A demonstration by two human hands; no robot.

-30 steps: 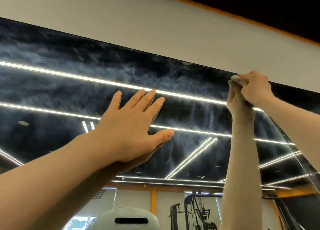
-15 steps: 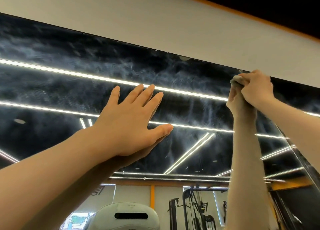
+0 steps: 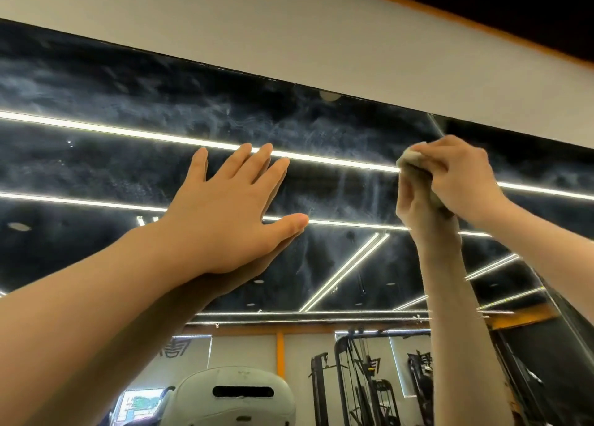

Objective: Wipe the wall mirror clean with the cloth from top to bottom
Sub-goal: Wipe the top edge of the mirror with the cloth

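Up near the top edge of the mirror (image 3: 160,82), my left hand (image 3: 231,213) lies flat against the glass, fingers straight and spread, thumb out to the right, gripping nothing. My right hand (image 3: 463,181) is clenched around the cloth (image 3: 414,160), a pale bunched wad that pokes out past my knuckles and presses on the glass just under the mirror's upper border. Its reflection meets it there, fist to fist. Cloudy white smears cover the dark glass between and above my hands, with a few streaks running downward beside the cloth. A white wall (image 3: 289,30) sits above the mirror, edged by an orange strip (image 3: 482,24) below a black ceiling. Reflected in the glass are bright ceiling light lines (image 3: 128,130), gym machines (image 3: 360,377) and my white headset (image 3: 238,396). Some grey lettering shows on the reflected wall at lower left, but it is mirrored and partly hidden by my arm, so I cannot read it.
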